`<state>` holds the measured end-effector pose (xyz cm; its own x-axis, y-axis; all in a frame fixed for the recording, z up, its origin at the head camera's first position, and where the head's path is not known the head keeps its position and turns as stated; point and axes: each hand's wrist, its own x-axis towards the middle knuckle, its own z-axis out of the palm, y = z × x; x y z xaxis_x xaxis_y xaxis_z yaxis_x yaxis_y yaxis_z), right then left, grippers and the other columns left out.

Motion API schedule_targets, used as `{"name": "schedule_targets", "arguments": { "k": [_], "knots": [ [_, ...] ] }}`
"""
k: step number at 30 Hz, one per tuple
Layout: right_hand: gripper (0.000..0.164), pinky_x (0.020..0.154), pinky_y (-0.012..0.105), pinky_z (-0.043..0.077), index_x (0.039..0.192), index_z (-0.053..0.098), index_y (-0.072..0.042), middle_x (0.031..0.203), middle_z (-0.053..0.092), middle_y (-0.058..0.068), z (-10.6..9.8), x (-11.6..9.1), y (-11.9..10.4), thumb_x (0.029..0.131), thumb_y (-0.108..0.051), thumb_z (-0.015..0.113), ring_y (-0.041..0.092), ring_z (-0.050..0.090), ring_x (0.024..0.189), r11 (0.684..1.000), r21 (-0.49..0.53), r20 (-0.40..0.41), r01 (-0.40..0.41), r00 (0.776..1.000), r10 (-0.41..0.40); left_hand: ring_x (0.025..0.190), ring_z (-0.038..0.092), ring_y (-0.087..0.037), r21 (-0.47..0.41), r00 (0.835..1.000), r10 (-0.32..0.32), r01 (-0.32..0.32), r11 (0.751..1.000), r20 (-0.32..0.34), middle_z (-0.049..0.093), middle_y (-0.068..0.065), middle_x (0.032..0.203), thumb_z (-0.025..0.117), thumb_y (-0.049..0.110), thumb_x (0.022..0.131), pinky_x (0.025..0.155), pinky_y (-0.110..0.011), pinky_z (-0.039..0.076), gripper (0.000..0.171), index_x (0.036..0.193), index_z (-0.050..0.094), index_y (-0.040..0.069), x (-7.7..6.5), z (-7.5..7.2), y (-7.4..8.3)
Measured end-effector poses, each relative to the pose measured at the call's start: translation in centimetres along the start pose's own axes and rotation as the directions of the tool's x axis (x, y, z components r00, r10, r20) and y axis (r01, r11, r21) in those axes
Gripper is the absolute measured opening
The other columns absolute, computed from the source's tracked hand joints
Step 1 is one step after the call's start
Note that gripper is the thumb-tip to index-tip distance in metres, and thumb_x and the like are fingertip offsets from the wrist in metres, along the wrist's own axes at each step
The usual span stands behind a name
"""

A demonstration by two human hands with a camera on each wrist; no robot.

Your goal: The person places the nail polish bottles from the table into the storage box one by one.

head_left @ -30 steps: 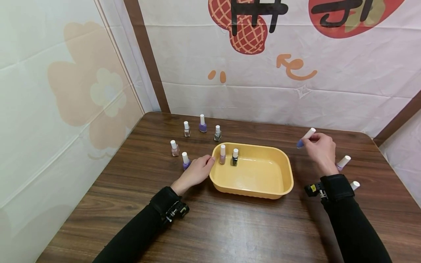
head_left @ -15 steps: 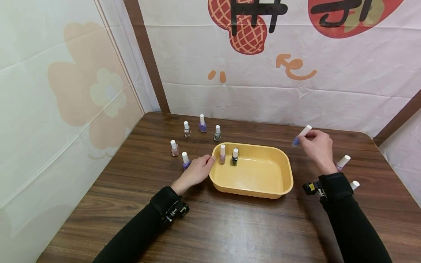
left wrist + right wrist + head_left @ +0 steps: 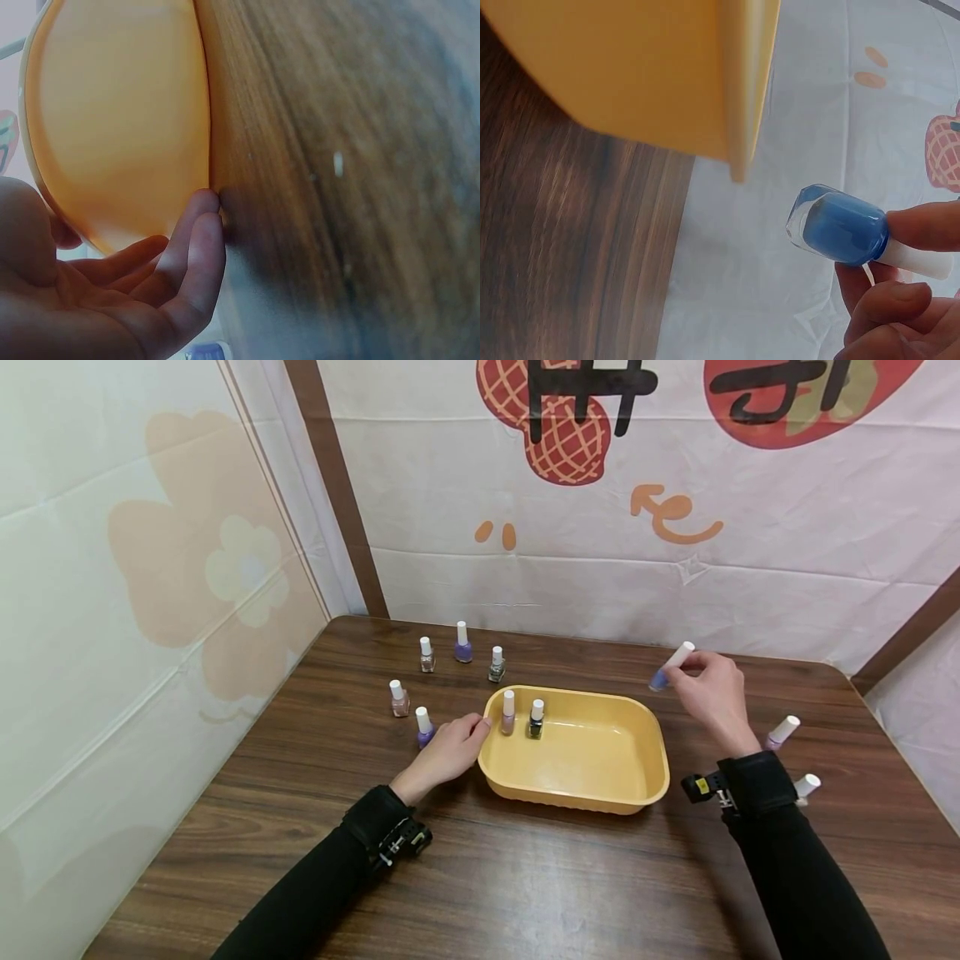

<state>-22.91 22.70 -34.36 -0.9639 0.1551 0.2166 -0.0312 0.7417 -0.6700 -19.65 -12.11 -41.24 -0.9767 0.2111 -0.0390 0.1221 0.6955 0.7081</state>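
A tilted nail polish bottle, blue with a white cap, is pinched between the thumb and fingers of my right hand. It is held in the air, just beyond the back right corner of the yellow tray. My left hand grips the tray's left end; in the left wrist view its fingers lie along the outer wall. Inside the tray, at its left end, stand a pink nail polish bottle and a dark one.
Left of the tray and behind it stand several nail polish bottles, among them a purple one, a pinkish one and another purple one beside my left hand. Two white-capped bottles are by my right forearm. A printed curtain hangs behind the table.
My right hand has moved left toward the tray, carrying the blue nail polish bottle. My left hand and the tray have stayed in place.
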Motion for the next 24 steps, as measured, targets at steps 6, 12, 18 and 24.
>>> {"name": "schedule_targets", "arguments": {
  "k": [6, 12, 18, 24],
  "knots": [
    [0.038, 0.064, 0.029, 0.04, 0.112, 0.066, -0.001, 0.11, 0.067, 0.019, 0.4, -0.1, -0.6, 0.092, -0.032, 0.056, 0.027, 0.054, 0.086, 1.0, -0.003, 0.017, 0.026, 1.0, -0.026, 0.065, 0.053, -0.014, -0.003, 1.0, -0.002, 0.002, 1.0, -0.002, 0.057, -0.002, 0.074, 0.036, 0.033, 0.104, 0.06, -0.026, 0.042, 0.038, 0.11, 0.063, 0.006, 0.0, 0.0, -0.1],
    [0.034, 0.065, 0.029, 0.038, 0.106, 0.067, -0.002, 0.109, 0.068, 0.019, 0.8, -0.1, -1.4, 0.091, -0.031, 0.058, 0.026, 0.053, 0.087, 0.999, 0.003, 0.012, 0.054, 0.998, -0.054, 0.065, 0.053, -0.014, 0.001, 1.0, -0.008, 0.008, 1.0, -0.001, 0.057, -0.002, 0.074, 0.036, 0.033, 0.105, 0.06, -0.026, 0.041, 0.038, 0.109, 0.063, 0.007, 0.0, 0.1, 0.0],
    [0.031, 0.066, 0.031, 0.038, 0.103, 0.066, -0.002, 0.108, 0.067, 0.019, 0.9, -0.2, -2.0, 0.091, -0.029, 0.057, 0.027, 0.054, 0.09, 0.996, 0.013, 0.037, 0.088, 0.995, -0.089, 0.065, 0.053, -0.014, 0.001, 1.0, -0.006, 0.006, 1.0, -0.003, 0.056, -0.002, 0.074, 0.036, 0.033, 0.104, 0.06, -0.026, 0.041, 0.037, 0.108, 0.063, 0.007, 0.0, -0.1, 0.1],
    [0.03, 0.068, 0.031, 0.04, 0.103, 0.065, -0.003, 0.107, 0.067, 0.018, 0.9, -0.3, -2.5, 0.091, -0.029, 0.057, 0.028, 0.056, 0.094, 0.996, 0.029, 0.054, 0.082, 0.995, -0.084, 0.066, 0.053, -0.014, 0.006, 1.0, -0.008, 0.008, 1.0, -0.005, 0.056, -0.002, 0.074, 0.036, 0.033, 0.104, 0.06, -0.026, 0.041, 0.037, 0.107, 0.063, 0.008, -0.1, 0.0, 0.1]
  ]
}}
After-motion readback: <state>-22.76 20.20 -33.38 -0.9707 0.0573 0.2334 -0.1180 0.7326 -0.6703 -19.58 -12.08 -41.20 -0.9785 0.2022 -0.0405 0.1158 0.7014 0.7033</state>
